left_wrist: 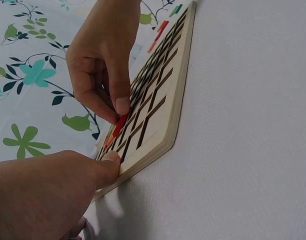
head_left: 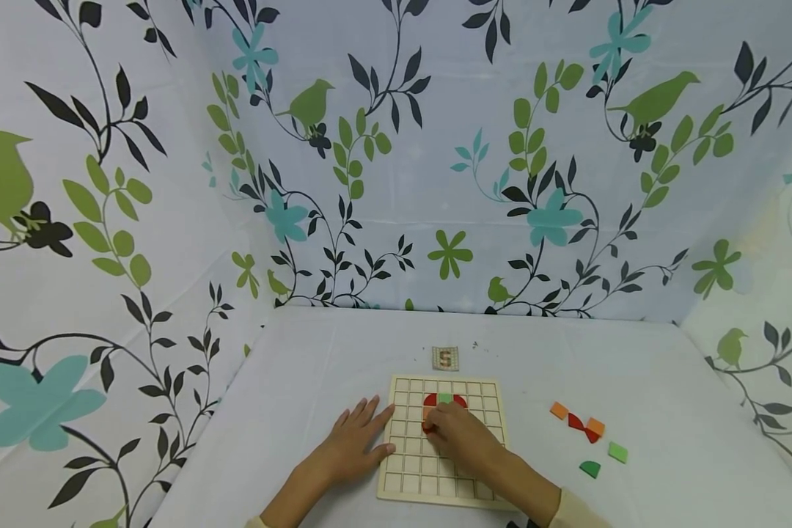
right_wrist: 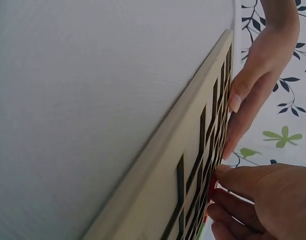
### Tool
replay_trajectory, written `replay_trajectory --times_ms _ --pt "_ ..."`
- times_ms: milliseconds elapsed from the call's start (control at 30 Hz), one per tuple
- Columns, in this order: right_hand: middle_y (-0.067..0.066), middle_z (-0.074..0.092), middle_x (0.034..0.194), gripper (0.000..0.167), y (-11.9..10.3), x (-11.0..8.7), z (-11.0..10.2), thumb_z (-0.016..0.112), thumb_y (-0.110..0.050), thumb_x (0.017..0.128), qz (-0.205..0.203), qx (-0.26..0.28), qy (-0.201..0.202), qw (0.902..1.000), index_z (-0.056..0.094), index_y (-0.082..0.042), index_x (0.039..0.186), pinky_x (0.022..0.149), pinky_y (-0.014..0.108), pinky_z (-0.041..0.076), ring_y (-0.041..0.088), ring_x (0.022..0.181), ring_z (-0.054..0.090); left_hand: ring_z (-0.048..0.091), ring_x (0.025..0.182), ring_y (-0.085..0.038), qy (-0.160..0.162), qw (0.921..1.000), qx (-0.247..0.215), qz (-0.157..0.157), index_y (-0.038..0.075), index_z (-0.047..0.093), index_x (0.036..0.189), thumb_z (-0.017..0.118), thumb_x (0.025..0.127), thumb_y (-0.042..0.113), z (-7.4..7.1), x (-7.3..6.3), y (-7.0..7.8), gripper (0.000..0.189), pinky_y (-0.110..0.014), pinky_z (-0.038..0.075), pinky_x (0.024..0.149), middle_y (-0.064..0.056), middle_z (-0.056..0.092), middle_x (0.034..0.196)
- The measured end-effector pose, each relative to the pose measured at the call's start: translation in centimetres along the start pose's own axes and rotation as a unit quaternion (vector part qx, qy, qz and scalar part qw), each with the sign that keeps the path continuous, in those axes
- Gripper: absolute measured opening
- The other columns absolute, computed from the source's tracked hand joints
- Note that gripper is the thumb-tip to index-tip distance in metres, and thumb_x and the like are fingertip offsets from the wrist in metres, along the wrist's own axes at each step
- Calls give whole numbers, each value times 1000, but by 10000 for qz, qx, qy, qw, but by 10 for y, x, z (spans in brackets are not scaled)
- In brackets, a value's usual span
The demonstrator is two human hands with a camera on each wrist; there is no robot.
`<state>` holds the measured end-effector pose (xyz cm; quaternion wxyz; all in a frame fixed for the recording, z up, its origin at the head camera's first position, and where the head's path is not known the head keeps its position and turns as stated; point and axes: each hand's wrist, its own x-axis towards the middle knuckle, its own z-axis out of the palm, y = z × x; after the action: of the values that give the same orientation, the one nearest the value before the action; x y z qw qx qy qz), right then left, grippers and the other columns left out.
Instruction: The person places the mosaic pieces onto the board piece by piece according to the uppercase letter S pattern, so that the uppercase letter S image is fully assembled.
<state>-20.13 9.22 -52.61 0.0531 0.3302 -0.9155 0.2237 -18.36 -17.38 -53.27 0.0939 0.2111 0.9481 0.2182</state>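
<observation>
A pale wooden grid board (head_left: 411, 482) lies flat on the table. My left hand (head_left: 353, 444) rests along its left edge with fingers extended, thumb touching the frame. Between thumb and forefinger, my right hand (head_left: 465, 436) pinches a red tile (left_wrist: 121, 123) down at the grid; in the head view its fingers cover most of that tile. Just above these fingers, an orange tile (head_left: 427, 413) sits in a cell. A red quarter-round tile (head_left: 430, 400), a light green square tile (head_left: 445, 398) and another red quarter-round tile (head_left: 460, 400) form a row in the upper cells.
Behind the board lies a small pattern card (head_left: 445, 358). Loose tiles lie to the right: an orange square (head_left: 559, 411), red pieces (head_left: 576, 422), another orange square (head_left: 595, 427), a light green square (head_left: 617, 452) and a dark green quarter-round (head_left: 590, 468). Patterned cloth (head_left: 383, 220) hangs behind.
</observation>
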Motion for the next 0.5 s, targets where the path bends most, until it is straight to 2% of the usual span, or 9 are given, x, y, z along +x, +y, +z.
replay_trajectory --times_ms 267,500 --pt "-4 67 96 9 2 -1 4 82 -9 93 -196 -162 214 9994 76 -11 99 81 22 59 10 92 63 21 160 -46 -6 10000 -27 -7 18 37 165 56 106 54 -2 0 1 72 -70 18 125 -22 25 173" --pt "-4 69 92 11 1 -1 6 85 -9 89 -287 -383 481 9977 77 -11 97 79 24 59 11 88 65 22 160 -45 -15 10000 24 -34 19 37 165 57 106 54 0 1 -1 72 -70 19 125 -21 25 173"
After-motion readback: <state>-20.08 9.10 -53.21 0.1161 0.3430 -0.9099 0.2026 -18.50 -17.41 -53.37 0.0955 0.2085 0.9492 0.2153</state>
